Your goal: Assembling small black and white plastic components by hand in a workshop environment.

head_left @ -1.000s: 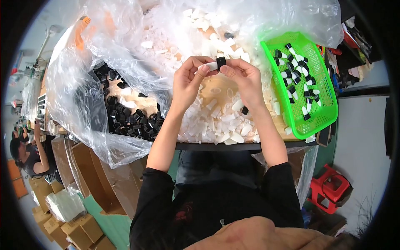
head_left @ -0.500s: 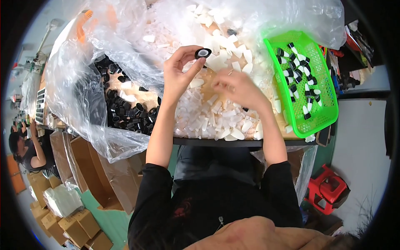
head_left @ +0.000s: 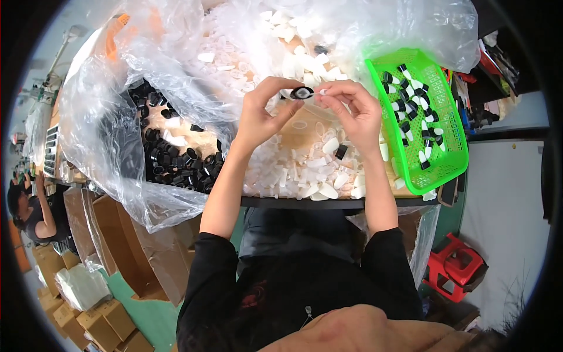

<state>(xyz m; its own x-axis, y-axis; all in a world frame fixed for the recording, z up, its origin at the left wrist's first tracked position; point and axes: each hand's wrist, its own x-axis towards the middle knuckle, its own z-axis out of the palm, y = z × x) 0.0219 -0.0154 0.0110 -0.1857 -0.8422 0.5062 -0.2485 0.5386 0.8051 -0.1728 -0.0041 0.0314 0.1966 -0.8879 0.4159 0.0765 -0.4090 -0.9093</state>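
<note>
My left hand [head_left: 262, 112] pinches a black oval cap [head_left: 302, 92] by its rim, its pale inside facing up. Close against the cap's right side, my right hand [head_left: 356, 110] is closed, thumb and fingertips together on a small whitish piece [head_left: 321, 92]; its exact kind is too small to make out. Beneath both hands lie loose clear plastic pieces [head_left: 270, 167] and white tapered pieces [head_left: 327, 190]. A small black piece [head_left: 341, 152] rests among them, below my right hand.
On the left, an open clear plastic bag [head_left: 97, 135] surrounds many black caps [head_left: 176, 167]. A green basket [head_left: 437, 182] at right holds several black-and-white pieces [head_left: 426, 154]. Below are a cardboard box [head_left: 126, 246] and a red stool [head_left: 457, 264]. Another person [head_left: 41, 211] sits far left.
My right hand has come up to the black cap with a small whitish piece at its fingertips. My left hand has shifted slightly right and nearer, still holding the cap.
</note>
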